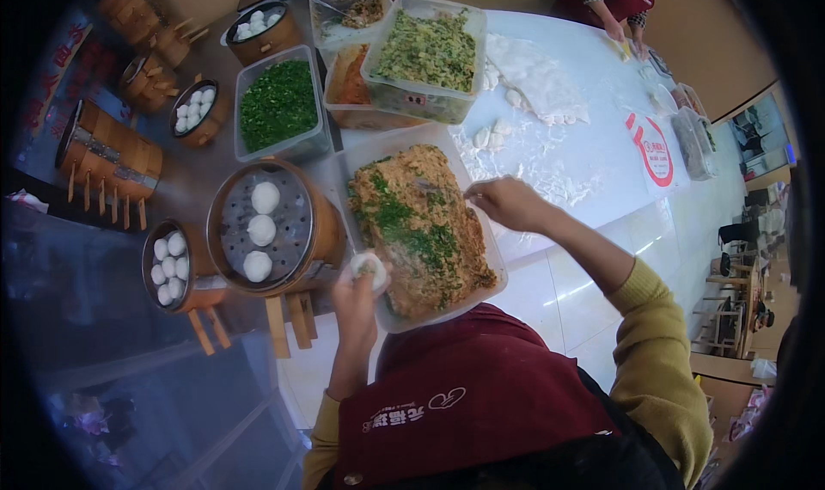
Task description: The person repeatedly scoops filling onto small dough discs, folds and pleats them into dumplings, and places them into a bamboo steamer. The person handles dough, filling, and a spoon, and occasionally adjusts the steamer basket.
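Observation:
A round dough wrapper [368, 271] with a little filling at its middle lies in my left hand [356, 300], its thumb over the filling. This hand is between a bamboo steamer and a plastic tub. The tub [495, 245] holds brown minced filling [425, 225] with chopped greens on top. My right hand [509, 203] is at the tub's right edge, fingers bent together; a thin blurred tool seems to run from them over the filling. Three white buns [262, 230] sit in a row on the perforated liner of the large bamboo steamer [329, 232].
Tubs of chopped greens [278, 106], green filling [422, 51] and orange filling [348, 74] stand beyond. Smaller steamers with buns [171, 267] and a steamer stack [113, 148] are at left. Dough pieces [493, 135] lie on the floured table [599, 161]. A co-worker [612, 3] works at the far end.

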{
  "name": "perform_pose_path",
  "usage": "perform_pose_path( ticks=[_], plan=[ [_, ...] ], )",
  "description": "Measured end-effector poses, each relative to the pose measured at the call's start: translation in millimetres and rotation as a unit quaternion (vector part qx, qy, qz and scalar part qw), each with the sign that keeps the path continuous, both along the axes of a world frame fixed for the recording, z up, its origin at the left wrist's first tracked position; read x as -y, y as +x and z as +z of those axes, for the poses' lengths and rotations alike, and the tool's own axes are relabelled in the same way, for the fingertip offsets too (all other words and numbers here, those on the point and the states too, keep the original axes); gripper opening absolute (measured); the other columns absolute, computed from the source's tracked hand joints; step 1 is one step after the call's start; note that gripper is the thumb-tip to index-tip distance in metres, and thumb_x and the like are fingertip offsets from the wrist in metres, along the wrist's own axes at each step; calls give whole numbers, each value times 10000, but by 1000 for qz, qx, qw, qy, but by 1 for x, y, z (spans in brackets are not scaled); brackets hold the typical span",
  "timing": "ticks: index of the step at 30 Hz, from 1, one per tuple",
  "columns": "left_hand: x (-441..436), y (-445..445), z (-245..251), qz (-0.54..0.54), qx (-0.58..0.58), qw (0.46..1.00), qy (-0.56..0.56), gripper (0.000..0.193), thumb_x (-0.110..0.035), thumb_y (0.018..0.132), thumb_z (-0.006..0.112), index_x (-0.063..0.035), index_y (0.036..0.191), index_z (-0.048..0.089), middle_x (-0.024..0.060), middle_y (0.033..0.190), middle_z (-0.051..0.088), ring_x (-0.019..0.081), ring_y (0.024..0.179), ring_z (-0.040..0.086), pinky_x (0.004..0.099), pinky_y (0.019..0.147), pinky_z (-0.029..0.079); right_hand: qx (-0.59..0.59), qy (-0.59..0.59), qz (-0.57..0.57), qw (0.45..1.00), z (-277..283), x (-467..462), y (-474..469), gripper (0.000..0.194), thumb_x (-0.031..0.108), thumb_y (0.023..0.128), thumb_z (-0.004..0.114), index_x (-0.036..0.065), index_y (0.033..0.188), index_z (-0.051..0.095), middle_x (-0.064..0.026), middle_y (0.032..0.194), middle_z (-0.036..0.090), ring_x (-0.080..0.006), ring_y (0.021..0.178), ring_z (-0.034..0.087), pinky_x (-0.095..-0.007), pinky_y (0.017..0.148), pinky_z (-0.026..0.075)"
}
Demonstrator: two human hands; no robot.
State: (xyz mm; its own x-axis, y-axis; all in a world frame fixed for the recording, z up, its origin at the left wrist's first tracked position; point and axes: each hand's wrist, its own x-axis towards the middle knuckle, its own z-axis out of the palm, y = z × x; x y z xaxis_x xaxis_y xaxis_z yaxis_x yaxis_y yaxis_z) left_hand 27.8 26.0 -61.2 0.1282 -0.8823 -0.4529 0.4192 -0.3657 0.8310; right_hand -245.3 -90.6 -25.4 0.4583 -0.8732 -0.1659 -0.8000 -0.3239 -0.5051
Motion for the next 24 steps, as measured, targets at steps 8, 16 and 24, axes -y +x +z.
perform_pose_path(
  ticks=[8, 16, 24],
  plan=[
    [0, 1, -10, -16, -21, 999, -47, 316, -56, 912, 557, 27, 1215, 520, 104, 1005, 659, 117, 857, 633, 192, 669, 497, -286, -133, 75, 946, 11, 80, 37, 137, 35, 786, 539, 33, 844, 664, -162, 811, 674, -324, 729, 673, -424, 597, 535],
    [1, -5, -9, 27, 19, 999, -2, 237, -134, 927, 567, 2, 1120, 589, 88, 1015, 673, 85, 860, 634, 165, 627, 488, -360, -180, 259, 878, 13, 59, 39, 125, 57, 803, 568, 39, 752, 681, -124, 807, 692, -269, 764, 691, -376, 618, 561],
    [0, 0, -6, 11, -17, 1000, 0, 264, -105, 947, 461, 3, 1174, 545, 116, 1139, 635, 159, 1013, 612, 275, 787, 497, -323, -135, 268, 898, 32, -32, 7, 67, 20, 746, 591, -18, 770, 641, -142, 763, 622, -216, 635, 670, -317, 491, 534]
  ],
)
